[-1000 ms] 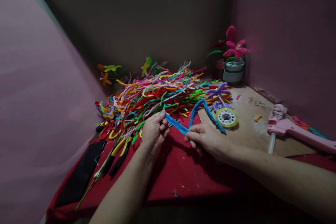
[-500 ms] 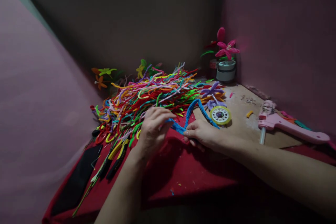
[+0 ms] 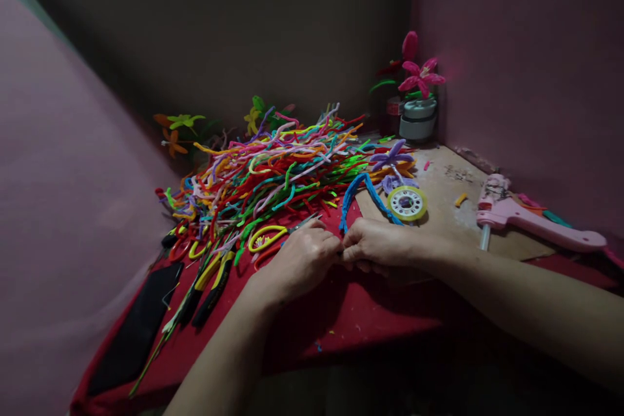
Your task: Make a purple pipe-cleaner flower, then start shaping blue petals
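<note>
A blue pipe cleaner point(image 3: 364, 183), bent into a peak, rises behind my right hand point(image 3: 377, 245), whose fingers are closed on it. My left hand point(image 3: 308, 253) is pressed against the right fingertips, its fingers curled and closed. The stretch of blue between the two hands is covered by the fingers. Just behind my left hand lie scissors point(image 3: 268, 237) with yellow and red handles. A yellow ring-shaped spool point(image 3: 408, 203) sits beyond my right hand, beside a purple pipe-cleaner flower point(image 3: 392, 157).
A heap of coloured pipe cleaners point(image 3: 277, 169) spreads across the back. Pliers point(image 3: 214, 289) and a black phone-like slab point(image 3: 136, 328) lie left on the red cloth point(image 3: 341, 331). A pink glue gun point(image 3: 531, 218) rests right on a brown board point(image 3: 443, 185). Pink flowers point(image 3: 422, 75) stand behind in a grey pot point(image 3: 418, 118).
My left hand has moved right and closed in beside the right hand, hiding the blue length between them. The scissors are now uncovered. The whole view has shifted slightly.
</note>
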A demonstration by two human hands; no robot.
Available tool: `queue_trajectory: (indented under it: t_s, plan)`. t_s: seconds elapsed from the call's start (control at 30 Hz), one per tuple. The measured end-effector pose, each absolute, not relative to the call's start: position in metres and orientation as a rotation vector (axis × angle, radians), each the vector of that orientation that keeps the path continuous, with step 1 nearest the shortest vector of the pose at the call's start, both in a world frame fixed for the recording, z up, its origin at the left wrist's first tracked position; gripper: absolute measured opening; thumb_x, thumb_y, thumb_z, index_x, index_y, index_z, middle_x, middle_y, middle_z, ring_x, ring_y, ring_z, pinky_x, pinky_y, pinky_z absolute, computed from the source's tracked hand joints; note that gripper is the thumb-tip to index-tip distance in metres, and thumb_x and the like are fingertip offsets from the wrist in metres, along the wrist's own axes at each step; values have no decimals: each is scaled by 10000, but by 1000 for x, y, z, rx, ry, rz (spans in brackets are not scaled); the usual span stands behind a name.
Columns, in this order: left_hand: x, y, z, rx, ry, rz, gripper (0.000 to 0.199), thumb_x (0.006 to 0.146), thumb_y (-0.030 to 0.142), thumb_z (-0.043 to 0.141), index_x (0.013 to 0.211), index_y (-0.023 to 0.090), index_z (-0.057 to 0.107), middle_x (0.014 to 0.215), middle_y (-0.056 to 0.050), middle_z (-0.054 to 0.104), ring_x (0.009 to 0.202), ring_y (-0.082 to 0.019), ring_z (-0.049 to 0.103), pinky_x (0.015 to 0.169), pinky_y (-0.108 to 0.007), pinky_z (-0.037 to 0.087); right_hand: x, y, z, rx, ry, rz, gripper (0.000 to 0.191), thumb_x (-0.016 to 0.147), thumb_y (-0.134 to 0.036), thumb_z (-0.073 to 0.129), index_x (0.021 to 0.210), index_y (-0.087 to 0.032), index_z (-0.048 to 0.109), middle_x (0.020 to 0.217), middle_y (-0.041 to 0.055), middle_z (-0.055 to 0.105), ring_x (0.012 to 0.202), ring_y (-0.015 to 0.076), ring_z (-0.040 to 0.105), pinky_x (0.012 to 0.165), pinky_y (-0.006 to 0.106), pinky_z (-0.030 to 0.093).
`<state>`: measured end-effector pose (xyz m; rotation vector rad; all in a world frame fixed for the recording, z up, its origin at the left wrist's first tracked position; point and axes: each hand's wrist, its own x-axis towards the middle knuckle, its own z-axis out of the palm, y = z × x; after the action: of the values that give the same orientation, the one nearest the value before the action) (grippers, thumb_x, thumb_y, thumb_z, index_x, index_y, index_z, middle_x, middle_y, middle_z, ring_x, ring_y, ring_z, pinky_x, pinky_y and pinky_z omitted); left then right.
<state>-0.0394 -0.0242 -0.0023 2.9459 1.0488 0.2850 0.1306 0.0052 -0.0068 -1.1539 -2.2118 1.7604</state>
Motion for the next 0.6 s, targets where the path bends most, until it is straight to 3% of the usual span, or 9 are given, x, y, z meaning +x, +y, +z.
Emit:
queue_trajectory:
  t_s: [0.13,0.3,0.6]
  plan:
    - [-38,-26,0,2844,1060,282,248,846,155,424,663,155,591,601,2,570,588,-105,477,677,-239,376,134,6,-6,-1098,-2225,1791,150,719,-171,481,582,-145,536,427,-57,455,300,52,398,293,164,329]
    - [-39,-28,10,2635,1239,333,210,808,179,491,629,156,598,599,-3,577,652,-118,490,629,-210,353,137,10,1,-1090,-2003,1806,283,814,-307,450,613,-131,545,485,-5,534,346,76,469,348,194,394]
    - [-39,-29,17,2291,1487,548,149,736,227,568,617,155,620,534,38,490,535,-71,422,536,-184,308,139,10,6,-1029,-1777,1143,226,811,-304,484,696,-135,579,613,23,573,518,100,510,478,216,397]
